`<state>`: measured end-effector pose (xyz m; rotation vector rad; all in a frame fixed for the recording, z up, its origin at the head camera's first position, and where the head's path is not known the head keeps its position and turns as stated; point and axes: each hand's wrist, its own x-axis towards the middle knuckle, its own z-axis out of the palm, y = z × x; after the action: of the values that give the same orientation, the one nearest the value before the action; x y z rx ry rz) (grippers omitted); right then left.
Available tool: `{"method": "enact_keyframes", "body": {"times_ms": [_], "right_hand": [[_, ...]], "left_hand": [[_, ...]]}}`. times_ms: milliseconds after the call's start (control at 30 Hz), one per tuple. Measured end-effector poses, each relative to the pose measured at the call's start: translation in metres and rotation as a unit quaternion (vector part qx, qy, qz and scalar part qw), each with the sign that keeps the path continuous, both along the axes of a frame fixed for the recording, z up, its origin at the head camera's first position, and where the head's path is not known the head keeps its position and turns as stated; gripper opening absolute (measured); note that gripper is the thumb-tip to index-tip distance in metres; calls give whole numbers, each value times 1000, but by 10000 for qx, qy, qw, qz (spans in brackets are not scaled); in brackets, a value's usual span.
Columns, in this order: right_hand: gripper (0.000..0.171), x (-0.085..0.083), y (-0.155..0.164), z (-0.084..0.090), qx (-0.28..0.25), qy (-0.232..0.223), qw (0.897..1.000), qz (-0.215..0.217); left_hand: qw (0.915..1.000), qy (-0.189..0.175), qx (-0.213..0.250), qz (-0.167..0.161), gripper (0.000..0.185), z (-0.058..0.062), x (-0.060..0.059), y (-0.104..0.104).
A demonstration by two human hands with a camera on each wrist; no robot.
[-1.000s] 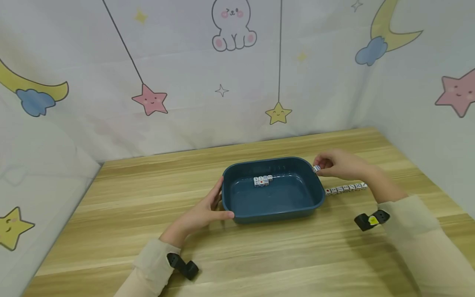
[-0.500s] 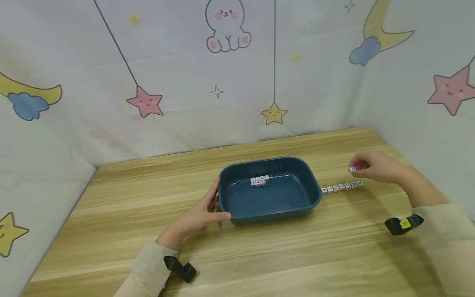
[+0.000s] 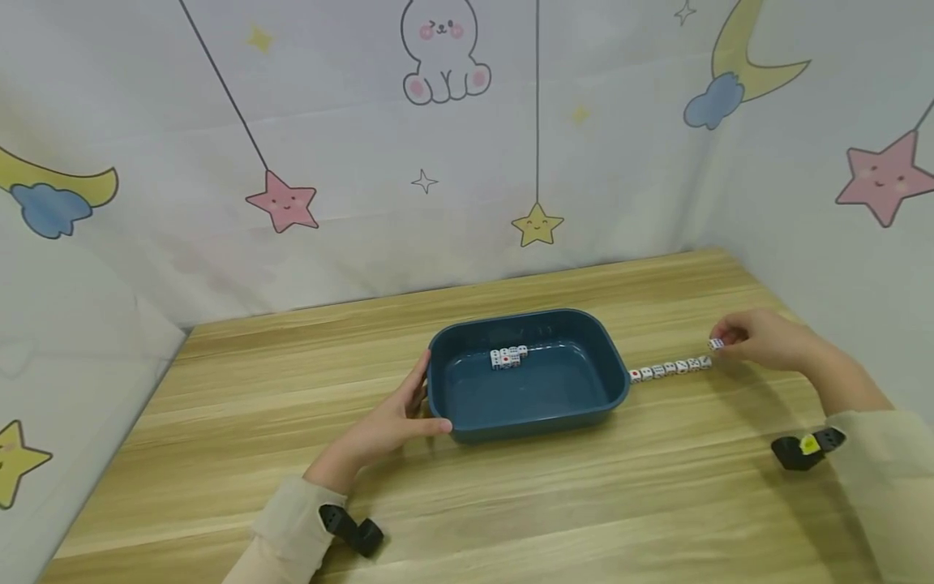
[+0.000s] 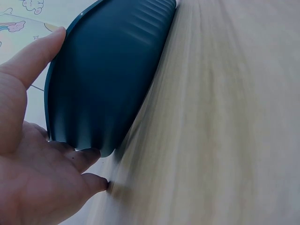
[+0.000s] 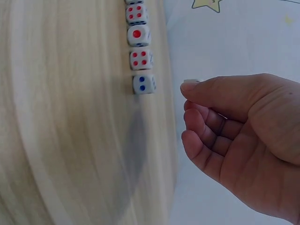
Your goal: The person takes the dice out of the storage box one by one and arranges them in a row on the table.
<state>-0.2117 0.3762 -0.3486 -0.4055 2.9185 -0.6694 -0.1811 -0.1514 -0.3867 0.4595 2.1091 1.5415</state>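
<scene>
- Left hand (image 3: 392,420), fingers extended, touches a smooth blue tray (image 3: 543,389) at its 8 o'clock.
- Inside, white dice (image 3: 508,357) cluster toward 11.
- Pip-marked cubes (image 3: 670,368) line the wood-grain desk (image 3: 554,495) at 3.
- Right hand (image 3: 766,339), 2 o'clock, fingers curled, pinches a die (image 3: 716,344).

Head view: high, facing forward and down; left-wrist view: close along tray (image 4: 105,70); right-wrist view: close on dice row (image 5: 141,58); each shared with head.

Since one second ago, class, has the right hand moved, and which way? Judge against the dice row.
Yes: in the head view, the right hand has moved rightward, from beside the tray to near the right end of the dice row.
</scene>
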Motion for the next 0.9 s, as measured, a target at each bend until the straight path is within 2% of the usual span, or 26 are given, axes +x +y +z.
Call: {"method": "enact_keyframes", "body": {"times_ms": [300,467,900], "right_hand": [[25,1,8,-15,-87,-364,9991,-173],[25,0,8,-17,-16,-356,9993,-149],[29,-1,8,-22,-13,-715,9973,-145]], "left_hand": [[9999,-48,91,7,109,1,2,0],[10000,36,30,1,109,1,1,0],[9999,46,97,-27,109,0,1,-1]]}}
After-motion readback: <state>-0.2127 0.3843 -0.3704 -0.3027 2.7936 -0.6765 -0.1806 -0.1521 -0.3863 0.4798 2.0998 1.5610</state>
